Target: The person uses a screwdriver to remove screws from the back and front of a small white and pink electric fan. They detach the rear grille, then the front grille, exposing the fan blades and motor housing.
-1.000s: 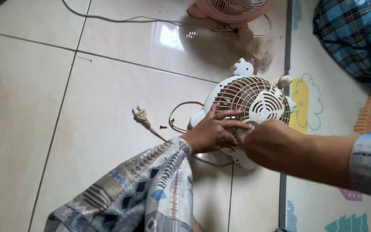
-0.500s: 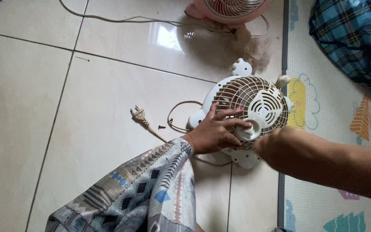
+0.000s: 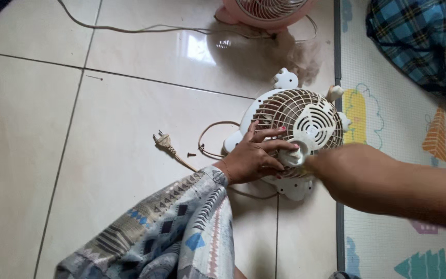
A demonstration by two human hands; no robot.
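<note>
Right hand [image 3: 336, 170] back at the fan's [image 3: 298, 129] knob [image 3: 294, 156], grip hidden, cannot tell. Left hand [image 3: 254, 157] splayed flat on grille, fingers open, pinning fan to floor [image 3: 104, 129].

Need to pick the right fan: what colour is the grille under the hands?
Cream-white grille, seen in the head view; left hand rests on it.

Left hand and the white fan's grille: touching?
Touching. The head view shows the left hand spread flat on the white fan, its fingers lying across the grille bars with no gap.
</note>
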